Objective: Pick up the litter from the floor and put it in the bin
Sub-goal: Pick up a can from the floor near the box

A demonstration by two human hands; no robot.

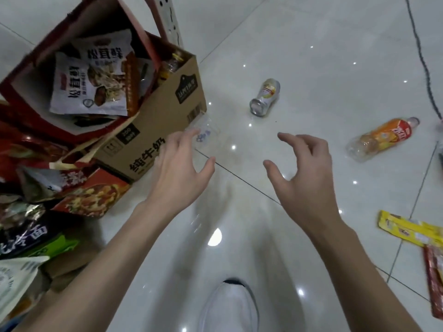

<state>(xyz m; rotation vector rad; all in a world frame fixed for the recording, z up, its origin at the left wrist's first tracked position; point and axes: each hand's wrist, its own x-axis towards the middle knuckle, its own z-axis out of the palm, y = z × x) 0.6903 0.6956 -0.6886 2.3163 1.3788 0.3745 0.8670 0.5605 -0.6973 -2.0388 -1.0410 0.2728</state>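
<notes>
Both hands are being held out, palms down, above the white tiled floor [299,56]. The left hand [178,172] is being spread with its fingers [184,140] open and slightly curled, gripping nothing; a clear plastic cup [203,134] is lying just beyond those fingertips, against the near corner of the cardboard box [163,121], and whether it is being touched cannot be told. The right hand [304,174] is likewise being held open, thumb and fingers arched apart and empty. The cardboard box, serving as the bin at the left edge of the floor, is being filled with snack packets [91,77] and a bottle, with more wrappers [36,212] piled beside it. Well beyond the hands, a silver can [265,97] is lying on its side on the floor. Toward the right edge, an orange-labelled plastic bottle [381,138] is lying on its side, and a yellow wrapper [410,228] and a red wrapper [435,281] are lying near the lower right corner. A white shoe [230,305] is being shown at the bottom edge, between the forearms.
</notes>
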